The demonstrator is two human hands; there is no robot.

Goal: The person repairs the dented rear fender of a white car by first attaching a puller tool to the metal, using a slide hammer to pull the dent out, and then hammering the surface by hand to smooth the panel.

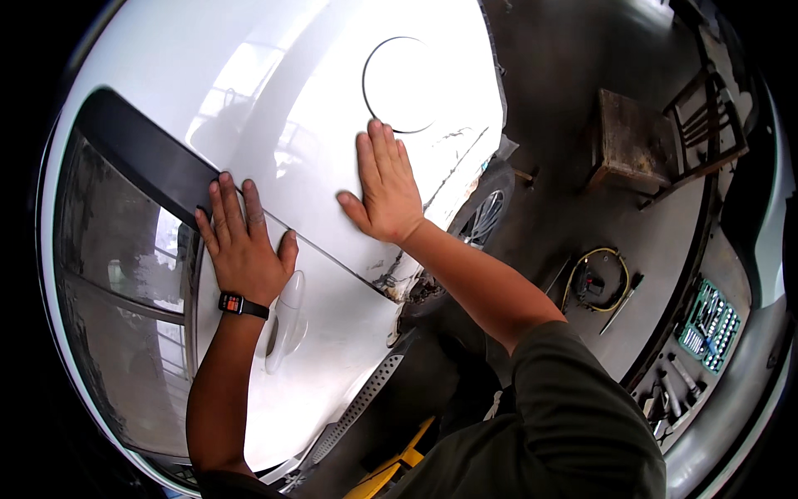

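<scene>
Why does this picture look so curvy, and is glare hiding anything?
All in the head view: the fisheye lens bends straight edges and leaves black corners; glare bleaches the white panel around the round flap, whose right edge fades out; the floor at right is dim; the left hand and right hand look sharp.

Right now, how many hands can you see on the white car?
2. The left hand lies by the black window trim, and the right hand lies at the edge of the round flap. No others show.

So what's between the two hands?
Between the left hand and right hand, the head view shows white car panel crossed by a thin dark seam.
</scene>
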